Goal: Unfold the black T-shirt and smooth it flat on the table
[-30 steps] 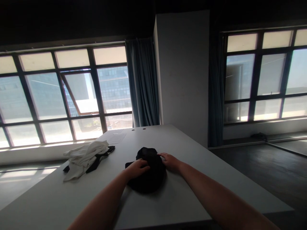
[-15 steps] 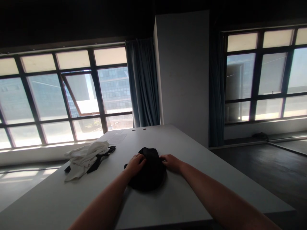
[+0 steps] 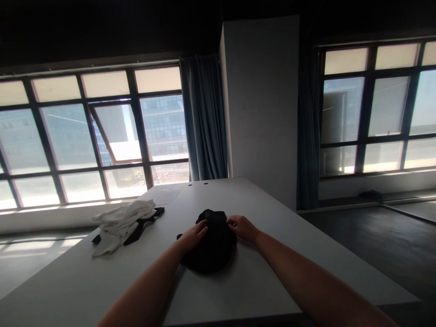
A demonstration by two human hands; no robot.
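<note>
A black cloth item (image 3: 213, 250), soft and rounded somewhat like a hat, lies bunched on the white table right in front of me. My left hand (image 3: 195, 235) grips it from the left, its fingers curled over the upper part and the thumb against the fabric. On the other side, my right hand (image 3: 241, 227) is closed in a pinch at the upper right edge of the same cloth. The fabric under both sets of fingertips is hidden.
A heap of white cloth (image 3: 124, 222) with black fabric (image 3: 136, 233) under it lies to the left on the white table (image 3: 218, 299). Farther back is a sheet of paper (image 3: 168, 196). Beyond the table's far end stand a pillar (image 3: 262, 113) and a blue curtain (image 3: 206, 122).
Both hands stay on the black cloth. My right hand has shifted up slightly along its edge, and the left fingers have moved a little. The cloth's top has changed shape slightly.
</note>
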